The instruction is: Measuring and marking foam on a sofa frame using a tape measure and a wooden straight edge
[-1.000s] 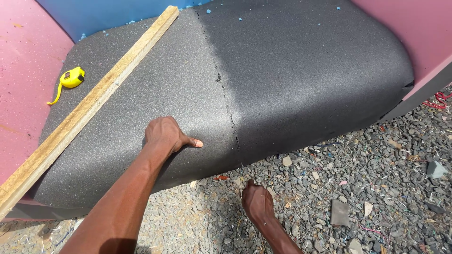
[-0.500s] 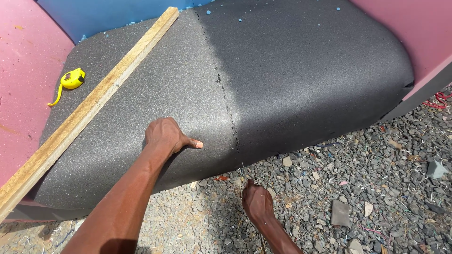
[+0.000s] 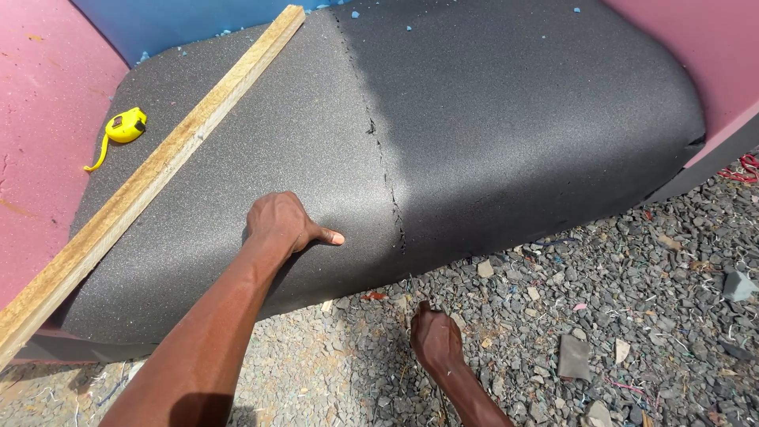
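Little has moved since the earlier frames: both hands sit where they were, and the only shift is a slight drift of the view, with the right hand perhaps a touch closer to the foam's lower edge. Step in hand, as I judge it: cutting the dark grey foam slab [image 3: 490,126] along the ragged cut line [image 3: 383,170], which runs from the far edge down toward the near edge, just right of the left hand's thumb. Cut appears nearly through; the last stretch at the rounded near edge looks unfinished. Next move, by my reading, calls for steady downward pressure from the left hand so the slab does not shift, and the blade kept on the line through the curved lip. Left hand [image 3: 283,224]: arm extended forward, palm down flat on the foam, fingers curled slightly, thumb pointing right toward the cut; pressing, not gripping. Right hand [image 3: 433,338]: low, below the foam's edge over the gravel [image 3: 601,316], closed around a thin blade-like tool [image 3: 414,289] that points up at the cut's end; tool too slim to identify with certainty. Wooden batten [image 3: 158,178] lies diagonally on the foam, left of the left hand, untouched. Yellow tape measure [image 3: 124,126] rests farther left, beyond the batten, well apart from both hands.
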